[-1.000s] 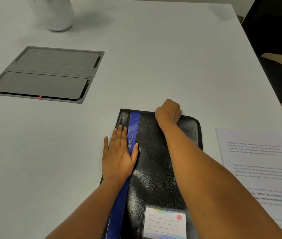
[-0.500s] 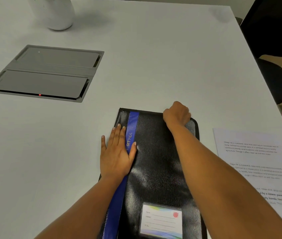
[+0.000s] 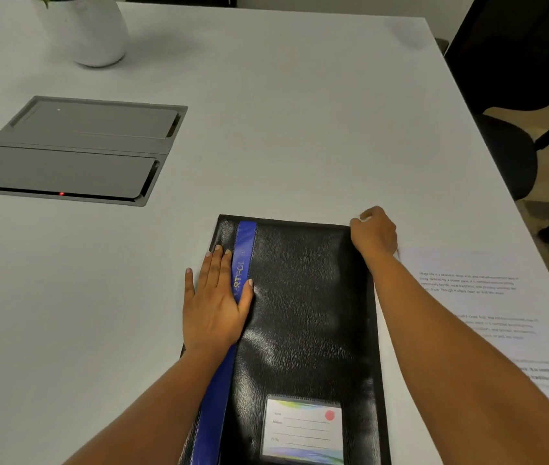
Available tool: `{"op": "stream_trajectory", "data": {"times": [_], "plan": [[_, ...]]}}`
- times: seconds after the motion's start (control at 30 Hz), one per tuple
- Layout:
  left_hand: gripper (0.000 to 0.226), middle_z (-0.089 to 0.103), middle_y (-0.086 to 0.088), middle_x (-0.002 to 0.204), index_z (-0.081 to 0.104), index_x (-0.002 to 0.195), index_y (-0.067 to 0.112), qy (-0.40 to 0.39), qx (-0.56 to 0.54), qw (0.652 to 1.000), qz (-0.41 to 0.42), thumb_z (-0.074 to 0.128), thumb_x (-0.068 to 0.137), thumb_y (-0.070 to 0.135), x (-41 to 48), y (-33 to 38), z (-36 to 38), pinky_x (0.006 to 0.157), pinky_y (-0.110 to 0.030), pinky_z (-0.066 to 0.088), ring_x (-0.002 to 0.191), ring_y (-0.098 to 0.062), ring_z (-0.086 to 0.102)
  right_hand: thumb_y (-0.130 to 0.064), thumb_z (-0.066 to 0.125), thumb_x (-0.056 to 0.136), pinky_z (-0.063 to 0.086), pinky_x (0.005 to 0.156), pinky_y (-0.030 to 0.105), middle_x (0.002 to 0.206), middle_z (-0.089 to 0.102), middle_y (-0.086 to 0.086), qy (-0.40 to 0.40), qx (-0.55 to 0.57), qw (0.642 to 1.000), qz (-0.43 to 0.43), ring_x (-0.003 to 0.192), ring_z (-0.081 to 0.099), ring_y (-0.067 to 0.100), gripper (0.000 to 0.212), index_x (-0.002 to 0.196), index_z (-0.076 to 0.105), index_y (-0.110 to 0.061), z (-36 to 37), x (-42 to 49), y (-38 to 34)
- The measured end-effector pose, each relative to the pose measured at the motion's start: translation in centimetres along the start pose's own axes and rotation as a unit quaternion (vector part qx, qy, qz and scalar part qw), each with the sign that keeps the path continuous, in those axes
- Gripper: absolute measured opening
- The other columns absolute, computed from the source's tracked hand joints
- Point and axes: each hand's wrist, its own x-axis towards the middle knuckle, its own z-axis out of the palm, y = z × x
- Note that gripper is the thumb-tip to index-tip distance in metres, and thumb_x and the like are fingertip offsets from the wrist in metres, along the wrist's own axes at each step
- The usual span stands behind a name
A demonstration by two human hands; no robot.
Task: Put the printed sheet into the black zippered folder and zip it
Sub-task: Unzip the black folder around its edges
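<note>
The black zippered folder (image 3: 306, 297) lies flat on the white table (image 3: 266, 112), with a blue stripe down its left side and a name card near its front edge. My left hand (image 3: 216, 303) rests flat on the stripe, fingers spread, pressing the folder down. My right hand (image 3: 374, 233) is closed at the folder's far right corner, pinching what seems to be the zipper pull, which the fingers hide. The printed sheet (image 3: 481, 313) lies on the table just right of the folder, partly under my right forearm.
A grey recessed cable hatch (image 3: 75, 149) with a small red light sits in the table at the left. A white plant pot (image 3: 88, 31) stands at the back left. A dark office chair (image 3: 508, 95) is beyond the table's right edge.
My right hand has slid rightwards along the folder's far edge, from near the middle to the right corner. My left hand has stayed pressed on the blue stripe.
</note>
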Motion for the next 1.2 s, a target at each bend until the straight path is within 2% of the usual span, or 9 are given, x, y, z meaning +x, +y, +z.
{"op": "stream_trajectory", "data": {"times": [0.07, 0.13, 0.3, 0.43, 0.67, 0.9, 1.0, 1.1, 1.2], "plan": [[0.065, 0.009, 0.003, 0.158, 0.013, 0.149, 0.020, 0.000, -0.003, 1.000, 0.001, 0.026, 0.094, 0.053, 0.0, 0.0, 0.0, 0.115, -0.033, -0.008, 0.145, -0.010, 0.006, -0.011, 0.049, 0.090, 0.043, 0.081, 0.028, 0.113, 0.063, 0.007, -0.041, 0.015, 0.999, -0.023, 0.106, 0.057, 0.026, 0.024, 0.111, 0.061, -0.009, -0.8, 0.3, 0.1], [0.065, 0.010, 0.003, 0.158, 0.014, 0.148, 0.020, 0.001, -0.005, 1.000, 0.002, 0.028, 0.094, 0.052, 0.0, 0.0, 0.0, 0.115, -0.033, -0.007, 0.145, -0.011, 0.007, -0.011, 0.053, 0.090, 0.043, 0.092, 0.030, 0.118, 0.065, 0.010, -0.088, 0.033, 0.994, -0.048, 0.111, 0.056, 0.026, 0.022, 0.107, 0.066, -0.007, -1.8, 0.7, 0.2], [0.065, 0.010, 0.002, 0.158, 0.015, 0.148, 0.019, -0.002, -0.020, 1.000, 0.005, 0.028, 0.094, 0.051, 0.0, 0.0, 0.1, 0.116, -0.032, -0.003, 0.145, -0.011, 0.008, -0.001, 0.043, 0.091, 0.040, 0.078, 0.020, 0.115, 0.065, 0.016, -0.185, -0.034, 0.971, -0.148, 0.095, 0.055, 0.021, 0.028, 0.105, 0.068, -0.001, -3.9, 1.2, 0.7], [0.065, 0.010, 0.001, 0.158, 0.015, 0.148, 0.018, -0.004, -0.022, 1.000, 0.009, 0.028, 0.094, 0.051, 0.0, -0.1, 0.2, 0.117, -0.033, 0.000, 0.145, -0.012, 0.008, 0.003, 0.046, 0.090, 0.037, 0.089, 0.022, 0.121, 0.062, 0.016, -0.215, -0.093, 0.951, -0.201, 0.112, 0.055, 0.027, 0.032, 0.114, 0.065, -0.005, -4.4, 1.5, 1.2], [0.065, 0.012, 0.000, 0.157, 0.015, 0.148, 0.017, -0.003, -0.014, 1.000, 0.012, 0.028, 0.094, 0.050, 0.0, -0.2, 0.3, 0.117, -0.034, 0.001, 0.145, -0.013, 0.009, 0.003, 0.055, 0.087, 0.037, 0.085, 0.022, 0.103, 0.064, 0.021, -0.139, -0.078, 0.949, -0.274, 0.102, 0.057, 0.031, 0.021, 0.102, 0.069, 0.001, -4.4, 1.1, 3.9], [0.066, 0.009, 0.003, 0.158, 0.012, 0.149, 0.020, -0.005, 0.012, 1.000, -0.001, 0.022, 0.093, 0.054, 0.2, -0.2, 0.5, 0.115, -0.035, -0.009, 0.145, -0.011, 0.005, 0.002, 0.051, 0.088, 0.035, 0.078, 0.019, 0.099, 0.063, 0.021, -0.074, -0.054, 0.960, -0.265, 0.094, 0.058, 0.031, 0.019, 0.096, 0.069, 0.004, -3.5, -0.2, 5.0], [0.066, 0.010, 0.002, 0.158, 0.013, 0.149, 0.020, -0.007, 0.013, 1.000, -0.001, 0.022, 0.093, 0.054, 0.2, -0.2, 0.5, 0.115, -0.036, -0.008, 0.145, -0.011, 0.006, -0.001, 0.052, 0.089, 0.027, 0.067, 0.013, 0.094, 0.063, 0.021, -0.040, -0.050, 0.965, -0.255, 0.088, 0.056, 0.028, 0.018, 0.092, 0.069, 0.005, -3.7, -1.5, 6.2], [0.065, 0.012, 0.001, 0.157, 0.016, 0.148, 0.019, -0.003, 0.004, 1.000, -0.003, 0.025, 0.093, 0.052, 0.1, -0.1, 0.4, 0.116, -0.037, -0.006, 0.145, -0.012, 0.009, 0.000, 0.053, 0.089, 0.025, 0.061, 0.016, 0.089, 0.060, 0.024, -0.007, -0.030, 0.971, -0.239, 0.082, 0.055, 0.031, 0.017, 0.084, 0.067, 0.009, -3.6, -3.4, 7.2], [0.065, 0.014, 0.000, 0.157, 0.017, 0.148, 0.017, -0.004, -0.002, 1.000, -0.004, 0.027, 0.094, 0.051, 0.0, 0.0, 0.2, 0.116, -0.038, -0.004, 0.145, -0.012, 0.010, 0.003, 0.052, 0.089, 0.026, 0.060, 0.018, 0.086, 0.059, 0.023, 0.012, -0.011, 0.975, -0.221, 0.078, 0.053, 0.027, 0.017, 0.082, 0.066, 0.010, -3.4, -5.4, 8.1]]}}
